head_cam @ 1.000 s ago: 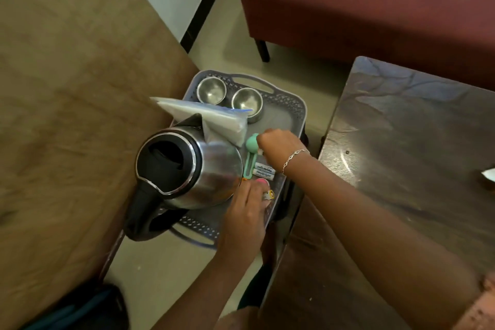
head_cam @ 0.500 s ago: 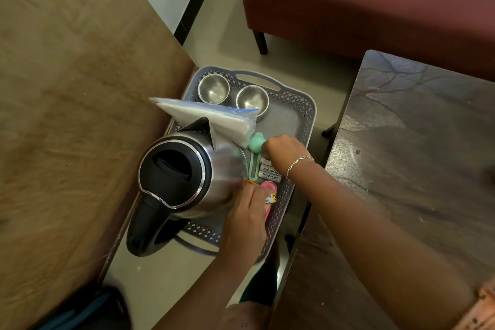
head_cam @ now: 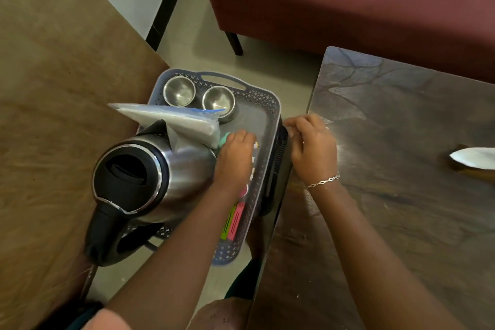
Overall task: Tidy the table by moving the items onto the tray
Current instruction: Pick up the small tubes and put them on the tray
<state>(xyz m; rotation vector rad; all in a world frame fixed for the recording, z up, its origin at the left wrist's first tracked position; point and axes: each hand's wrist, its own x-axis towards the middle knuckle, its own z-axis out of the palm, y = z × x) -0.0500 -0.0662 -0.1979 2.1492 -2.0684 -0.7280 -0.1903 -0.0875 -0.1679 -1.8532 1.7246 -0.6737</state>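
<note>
Nearly done: left hand (head_cam: 235, 158) lies over small items in the tray (head_cam: 270, 104) beside the kettle (head_cam: 160, 177); I cannot tell if it grips any. Right hand (head_cam: 313, 147) hangs loose and empty at the tabletop (head_cam: 401, 209) edge. The next move likely calls for a reach right to the white paper (head_cam: 474, 158), seemingly the 1 item left out.

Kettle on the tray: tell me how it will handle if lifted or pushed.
The kettle has a polished steel body, so it is probably rigid and slippery; the black handle looks safer to grip. It is large beside the bowls, so likely heavy, more so if filled, which cannot be seen. Its handle overhangs the tray rim, so a push could tip it.
</note>
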